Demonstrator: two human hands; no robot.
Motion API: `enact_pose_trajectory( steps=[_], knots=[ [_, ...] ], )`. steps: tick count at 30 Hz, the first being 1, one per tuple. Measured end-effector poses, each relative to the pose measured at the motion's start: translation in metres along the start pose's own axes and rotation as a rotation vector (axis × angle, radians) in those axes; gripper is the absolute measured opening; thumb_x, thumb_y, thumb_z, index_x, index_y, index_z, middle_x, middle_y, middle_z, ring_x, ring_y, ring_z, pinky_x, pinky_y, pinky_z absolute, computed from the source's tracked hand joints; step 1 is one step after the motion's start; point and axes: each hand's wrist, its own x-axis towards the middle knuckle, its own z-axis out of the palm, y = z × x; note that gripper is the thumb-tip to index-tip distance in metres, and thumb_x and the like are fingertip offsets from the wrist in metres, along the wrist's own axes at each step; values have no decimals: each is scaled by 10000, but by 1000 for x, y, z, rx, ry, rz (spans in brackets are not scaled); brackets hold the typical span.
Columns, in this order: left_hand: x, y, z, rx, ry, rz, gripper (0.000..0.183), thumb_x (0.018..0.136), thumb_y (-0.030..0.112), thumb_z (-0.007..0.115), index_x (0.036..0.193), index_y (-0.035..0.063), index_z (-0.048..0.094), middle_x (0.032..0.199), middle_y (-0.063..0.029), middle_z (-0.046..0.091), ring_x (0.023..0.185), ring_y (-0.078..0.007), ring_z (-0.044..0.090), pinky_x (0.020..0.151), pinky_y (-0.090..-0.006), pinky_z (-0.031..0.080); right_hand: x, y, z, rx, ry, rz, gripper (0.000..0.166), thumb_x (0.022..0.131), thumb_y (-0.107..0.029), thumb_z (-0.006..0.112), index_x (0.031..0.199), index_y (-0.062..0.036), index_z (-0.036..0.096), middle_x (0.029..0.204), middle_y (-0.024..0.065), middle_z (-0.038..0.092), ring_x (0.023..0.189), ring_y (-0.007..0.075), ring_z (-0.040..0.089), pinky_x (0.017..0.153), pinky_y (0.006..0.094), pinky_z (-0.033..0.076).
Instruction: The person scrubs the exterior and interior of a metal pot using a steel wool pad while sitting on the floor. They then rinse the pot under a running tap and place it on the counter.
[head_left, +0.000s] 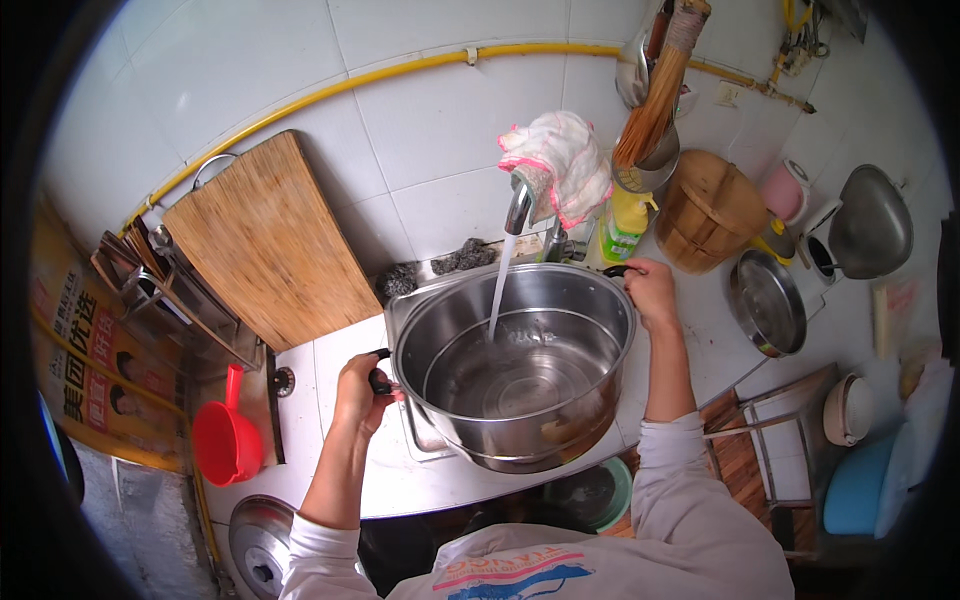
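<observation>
My left hand (358, 390) grips the black side handle of a large stainless steel pot (517, 442). On the pot's opposite side, my right hand (651, 291) is closed on the other black handle. The pot sits over the metal sink (396, 319), hiding most of the basin, and tilts a little. Water streams from the faucet (517, 208) into it, and some water lies in the bottom. A white cloth with pink edging (562, 161) hangs over the faucet.
A wooden cutting board (274, 240) leans on the tiled wall beside steel wool (463, 256). Dish soap (624, 225), a wooden bucket (709, 210) and a steel pan (767, 303) stand right. A red dipper (227, 442) and a metal lid (262, 536) are at lower left.
</observation>
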Motion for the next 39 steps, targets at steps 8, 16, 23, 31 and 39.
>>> enact_pose_trajectory(
  steps=[8,16,23,31,39],
  knots=[
    [63,-64,19,-207,-264,-285,194,927,177,396,845,45,511,608,15,407,523,-99,393,461,-253,386,-64,-102,-65,94,109,-207,313,817,-71,578,1098,65,577,797,76,605,545,109,543,459,257,468],
    [107,-107,88,-96,-332,-273,195,948,245,444,969,101,574,633,22,487,540,-79,446,437,-266,375,-110,-127,-84,150,257,-425,312,854,20,541,1163,62,542,829,50,586,557,65,497,499,214,432],
    [146,-139,123,-51,-340,-111,198,936,251,519,1012,84,595,680,-5,598,530,-107,521,415,-276,385,-131,-121,-85,215,304,-512,324,872,38,534,1195,47,525,880,47,579,568,61,503,525,217,468],
    [130,-121,139,-31,-292,8,222,845,130,660,976,-45,622,742,-68,643,576,-124,586,497,-257,463,-121,-107,-96,265,325,-461,321,866,32,541,1186,51,526,844,48,581,585,81,534,534,238,489],
    [133,-59,61,103,-217,36,118,876,70,557,854,-26,621,650,-43,561,518,-104,495,456,-253,422,-95,-83,-77,434,125,-150,355,836,-13,564,1179,62,515,789,83,591,590,150,596,537,270,501]
  ],
)
